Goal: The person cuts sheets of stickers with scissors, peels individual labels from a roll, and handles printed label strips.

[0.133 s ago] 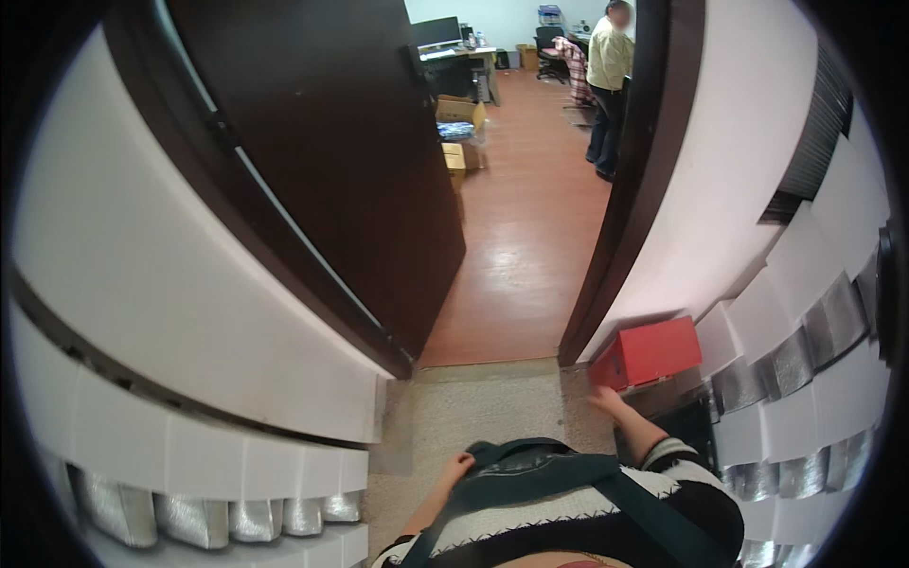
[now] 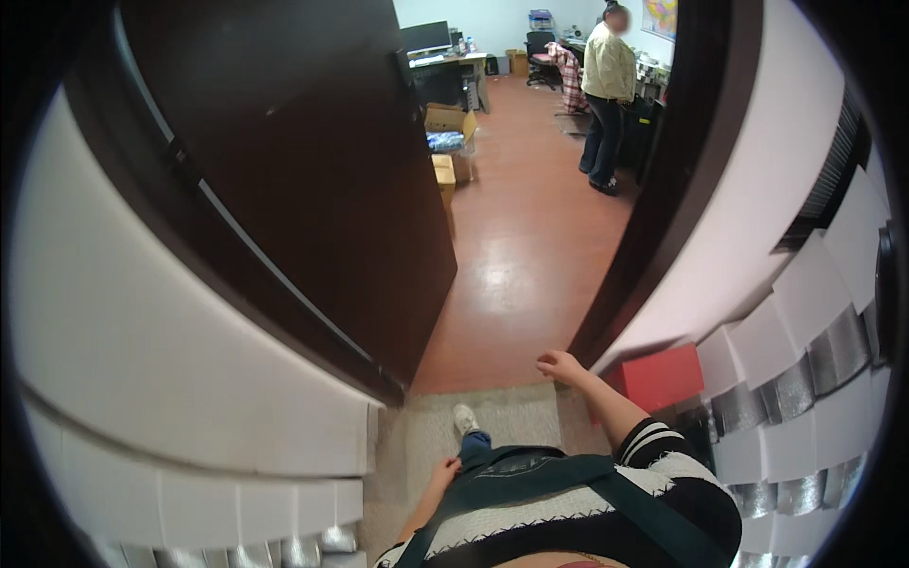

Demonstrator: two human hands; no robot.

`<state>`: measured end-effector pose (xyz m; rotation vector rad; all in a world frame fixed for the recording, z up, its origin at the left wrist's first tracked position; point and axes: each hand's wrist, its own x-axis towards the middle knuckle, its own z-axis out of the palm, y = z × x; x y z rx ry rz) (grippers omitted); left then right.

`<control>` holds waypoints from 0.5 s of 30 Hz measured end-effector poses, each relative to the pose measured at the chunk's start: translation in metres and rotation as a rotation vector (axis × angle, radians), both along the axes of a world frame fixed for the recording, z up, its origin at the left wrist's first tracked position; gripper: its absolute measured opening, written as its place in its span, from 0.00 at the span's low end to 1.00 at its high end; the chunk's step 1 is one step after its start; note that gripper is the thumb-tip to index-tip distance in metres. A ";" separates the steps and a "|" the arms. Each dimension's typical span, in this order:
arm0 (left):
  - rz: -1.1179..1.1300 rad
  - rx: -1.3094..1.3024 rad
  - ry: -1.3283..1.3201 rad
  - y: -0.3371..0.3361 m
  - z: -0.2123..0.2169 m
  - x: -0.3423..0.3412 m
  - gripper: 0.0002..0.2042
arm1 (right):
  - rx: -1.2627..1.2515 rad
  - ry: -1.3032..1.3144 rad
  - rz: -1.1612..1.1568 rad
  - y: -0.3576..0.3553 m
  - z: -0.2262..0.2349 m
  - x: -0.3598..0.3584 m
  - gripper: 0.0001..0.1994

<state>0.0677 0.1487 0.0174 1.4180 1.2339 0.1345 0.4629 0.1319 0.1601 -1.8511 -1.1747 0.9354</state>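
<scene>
Well, folded white and silver pieces [image 2: 265, 511] line the far left, and past them the dark door [image 2: 284, 189] stands open; a good stride keeps well off its edge. Beyond that edge sit cardboard boxes [image 2: 445, 175], best given a wide berth. Fingers curled, the left hand [image 2: 447, 470] is at the side of the dark green apron [image 2: 540, 483] worn across the body; I cannot tell whether it grips the cloth. 1 white shoe [image 2: 465, 418] is over the pale flooring [image 2: 521, 412], short of the reddish floor [image 2: 511, 208], so lifting the feet cleanly at the join seems wise. Well apart from the left, the right hand [image 2: 559, 365] is loosely bent, nothing visible in it, near the right door frame [image 2: 653, 246]; a tucked right forearm [image 2: 611, 402] would spare knocks against that frame and the red box [image 2: 660, 374] beside it.
</scene>
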 end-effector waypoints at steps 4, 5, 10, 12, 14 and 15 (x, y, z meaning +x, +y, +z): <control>-0.124 -0.039 0.103 0.078 -0.054 0.019 0.14 | 0.046 -0.002 0.032 0.081 -0.030 0.056 0.14; -0.103 -0.050 0.087 0.113 -0.066 0.027 0.14 | -0.046 -0.065 0.042 0.088 -0.048 0.076 0.14; -0.105 -0.136 0.311 0.302 0.045 0.119 0.10 | -0.658 -0.186 0.248 0.053 -0.168 0.124 0.22; -0.100 -0.203 0.214 0.380 -0.011 0.131 0.10 | -0.773 0.035 0.045 0.031 -0.170 0.111 0.24; -0.064 -0.235 0.145 0.445 -0.021 0.180 0.10 | -0.732 0.089 -0.233 0.024 -0.148 0.114 0.18; -0.064 -0.228 0.147 0.469 -0.014 0.219 0.10 | -0.674 0.060 -0.360 0.024 -0.133 0.113 0.13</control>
